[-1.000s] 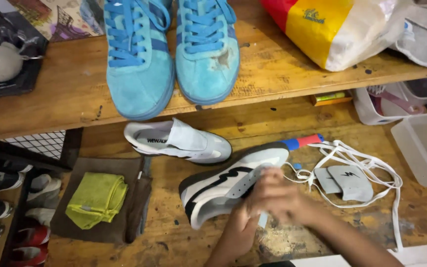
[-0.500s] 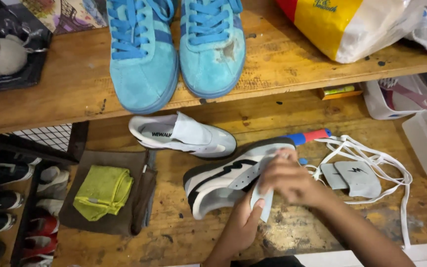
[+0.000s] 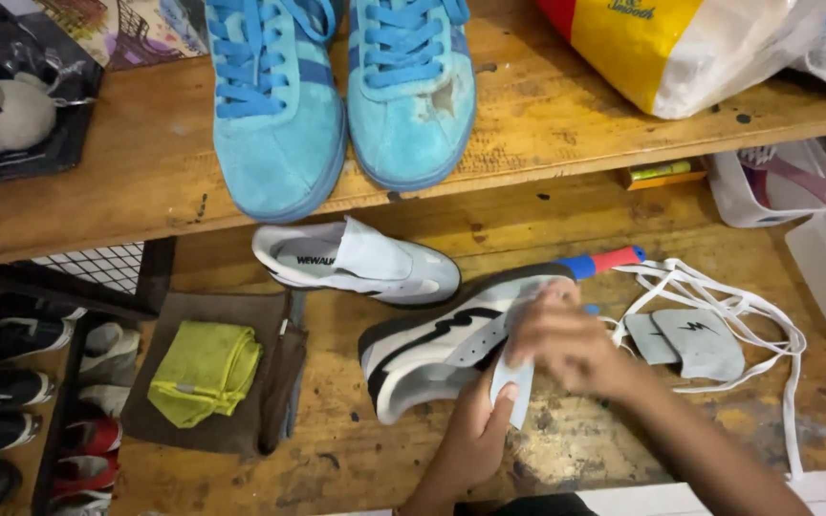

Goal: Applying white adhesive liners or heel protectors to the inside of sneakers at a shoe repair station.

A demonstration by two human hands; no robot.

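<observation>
Grey-and-white sneaker (image 3: 442,349), lying on its side at centre frame on the wooden bench (image 3: 356,449): the left hand (image 3: 480,430) cups its underside to steady it, while the right hand (image 3: 571,344) presses closed over the upper, laces (image 3: 719,291) removed alongside.

pair of blue suede sneakers (image 3: 341,96) on shelf; yellow-green cloth (image 3: 205,371) on brown mat; loose white laces (image 3: 728,306).

My left hand (image 3: 478,435) and right hand (image 3: 576,346) are bare, no gloves, rings or watch. Both forearms, below the grey sneaker (image 3: 442,349), show no sleeves.
</observation>
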